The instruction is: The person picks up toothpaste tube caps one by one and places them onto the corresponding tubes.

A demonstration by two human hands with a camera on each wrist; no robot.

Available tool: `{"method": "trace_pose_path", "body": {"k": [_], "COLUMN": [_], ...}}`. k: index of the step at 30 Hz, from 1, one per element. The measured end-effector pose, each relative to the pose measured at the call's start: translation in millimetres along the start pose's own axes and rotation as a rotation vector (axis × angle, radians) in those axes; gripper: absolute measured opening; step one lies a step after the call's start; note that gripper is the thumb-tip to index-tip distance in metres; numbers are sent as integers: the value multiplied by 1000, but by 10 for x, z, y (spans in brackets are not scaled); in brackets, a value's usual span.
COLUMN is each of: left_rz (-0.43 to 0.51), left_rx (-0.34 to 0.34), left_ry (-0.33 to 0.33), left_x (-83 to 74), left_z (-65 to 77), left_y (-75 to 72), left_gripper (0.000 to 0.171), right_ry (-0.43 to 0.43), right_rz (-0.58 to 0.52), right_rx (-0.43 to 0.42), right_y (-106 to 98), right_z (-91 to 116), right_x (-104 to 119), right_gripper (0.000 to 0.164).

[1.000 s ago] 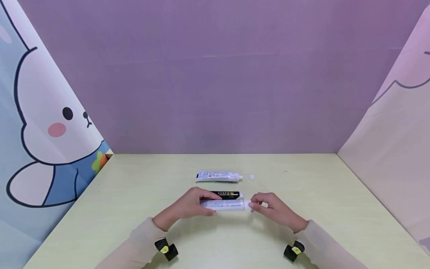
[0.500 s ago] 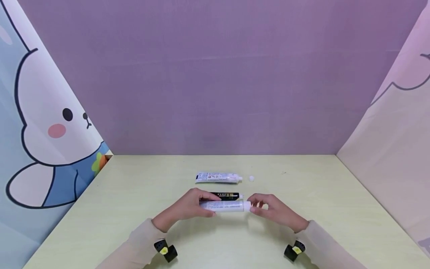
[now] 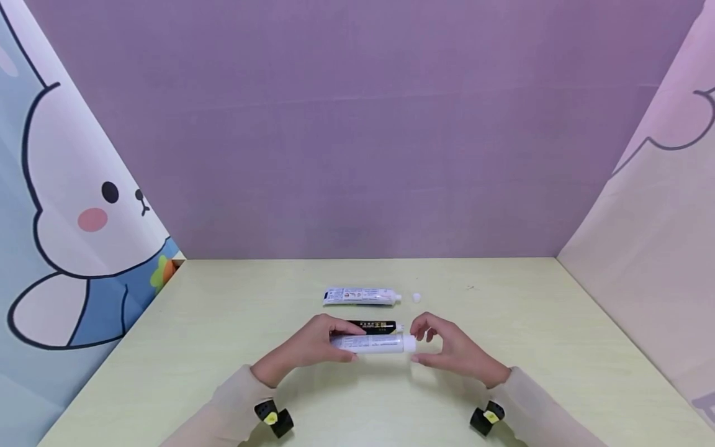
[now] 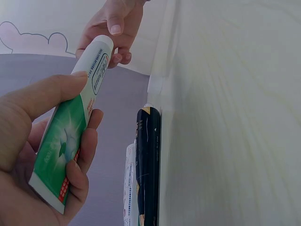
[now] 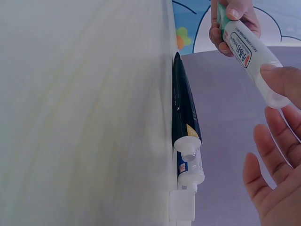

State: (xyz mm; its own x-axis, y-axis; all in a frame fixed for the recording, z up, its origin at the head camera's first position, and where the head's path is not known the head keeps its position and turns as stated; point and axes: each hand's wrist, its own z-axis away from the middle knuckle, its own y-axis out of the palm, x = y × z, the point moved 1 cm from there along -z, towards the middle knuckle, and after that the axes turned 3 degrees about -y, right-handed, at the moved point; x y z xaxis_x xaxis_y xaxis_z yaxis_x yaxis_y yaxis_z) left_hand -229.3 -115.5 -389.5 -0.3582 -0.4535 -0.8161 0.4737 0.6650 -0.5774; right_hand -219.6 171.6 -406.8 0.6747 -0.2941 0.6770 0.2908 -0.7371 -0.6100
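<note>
Head | hands (image 3: 313,343) (image 3: 462,351) 2 | tubes (image 3: 377,344) (image 3: 380,326) (image 3: 360,297) 3: 1 held | loose cap (image 3: 416,297) 1

Held tube (image 3: 380,345): before middle tube (image 3: 381,327)
Far tube (image 3: 360,296): behind middle tube, on table (image 3: 503,316)
Cap (image 3: 416,298): right of far tube

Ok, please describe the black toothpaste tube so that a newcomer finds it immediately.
On the pale tabletop, find the left hand, holding a green-and-white toothpaste tube. Just beyond that tube lies the black toothpaste tube, with a whitish toothpaste tube farther back. Only it is black with gold lettering.
</note>
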Motion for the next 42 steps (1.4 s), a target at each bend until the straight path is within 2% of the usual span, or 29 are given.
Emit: {"method": "trace_pose_path", "body": {"k": [24, 32, 42], "left_rz": [1, 36, 28], "left_rx": [-4, -5, 3], "left_ry": [13, 22, 20], "left_x": [9, -15, -8], "left_z": [26, 26, 29], "left_y": [0, -12, -11], "left_gripper": [38, 39, 38], "right_ry": [-58, -23, -14], "right_rz": [26, 20, 29], "right_rx": [-12, -10, 3], "right_y": [16, 3, -2], "right_z": [12, 2, 14], "right_x": [-25, -12, 25], "right_gripper": [23, 17, 7]}}
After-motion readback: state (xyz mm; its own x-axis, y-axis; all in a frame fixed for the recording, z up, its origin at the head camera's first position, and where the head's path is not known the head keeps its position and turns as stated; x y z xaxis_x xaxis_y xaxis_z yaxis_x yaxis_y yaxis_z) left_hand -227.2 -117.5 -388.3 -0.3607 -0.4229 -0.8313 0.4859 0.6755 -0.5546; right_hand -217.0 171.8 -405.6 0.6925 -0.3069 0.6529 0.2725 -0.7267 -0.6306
